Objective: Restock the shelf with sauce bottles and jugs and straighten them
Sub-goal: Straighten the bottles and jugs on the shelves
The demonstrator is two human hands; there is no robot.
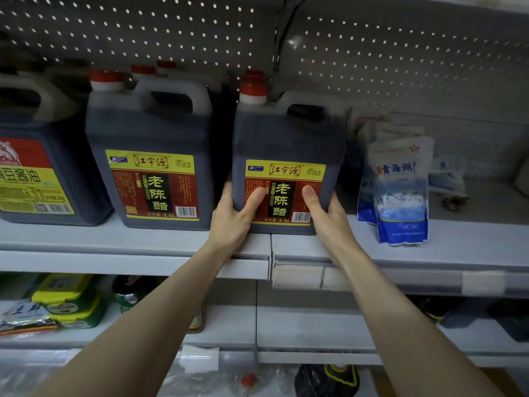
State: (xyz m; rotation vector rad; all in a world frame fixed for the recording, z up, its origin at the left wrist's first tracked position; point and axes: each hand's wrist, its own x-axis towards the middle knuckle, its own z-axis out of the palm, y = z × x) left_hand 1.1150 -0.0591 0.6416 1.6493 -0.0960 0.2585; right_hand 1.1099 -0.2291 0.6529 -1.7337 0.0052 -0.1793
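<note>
While the left hand (233,217) and the right hand (330,222) clasp it from either side, a dark vinegar jug (286,133) stands upright near the front edge of the upper shelf (128,239), over the seam where two shelf sections meet. Each hand wraps a lower corner of the jug: both thumbs press flat on the front of its red and yellow label, while the other fingers curl round the sides and are mostly hidden behind it. Its red-and-white cap sits at the top left and its handle at the top right. Just beside it on the left, a narrow gap away, stands a second vinegar jug (151,130) with the same label, also facing out, and further red caps show behind both. Farther left is a soy sauce jug (31,130), partly cut off by the frame edge. To the right of the held jug, blue and white salt bags (400,196) lean upright on the shelf, close to the jug but apart from it. A white pegboard (400,67) backs the shelf. On the lower shelf (300,325), green tubs with yellow lids (71,299) are stacked at the left.
</note>
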